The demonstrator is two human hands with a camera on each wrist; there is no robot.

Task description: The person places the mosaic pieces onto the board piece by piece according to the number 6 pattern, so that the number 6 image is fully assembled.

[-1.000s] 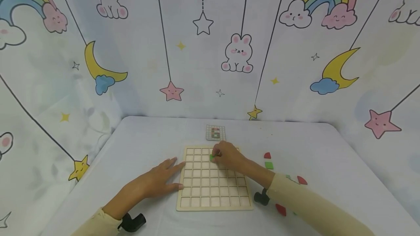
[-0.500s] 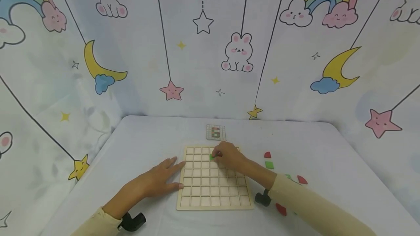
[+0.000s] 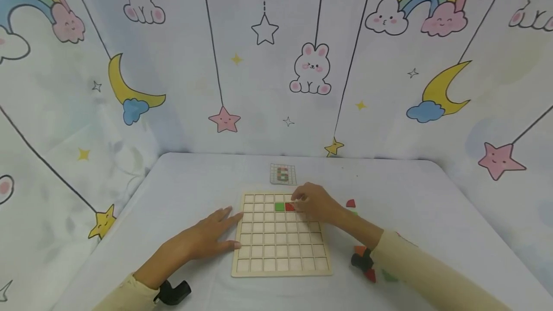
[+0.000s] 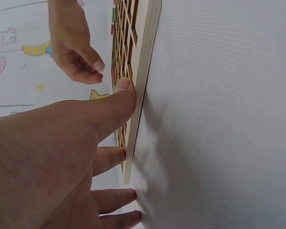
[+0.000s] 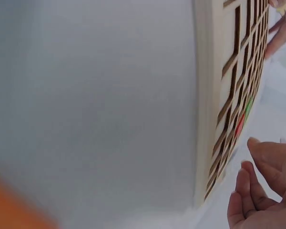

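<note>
Splayed left hand on left edge of board, loose-fingered right hand by red piece, room between.

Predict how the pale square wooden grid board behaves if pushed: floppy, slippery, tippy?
The board is probably stiff: its edge looks thick and straight. It likely slides rather than tips, lying flat on the white cloth. The green square tile likely travels along, sitting in a ribbed cell.
</note>
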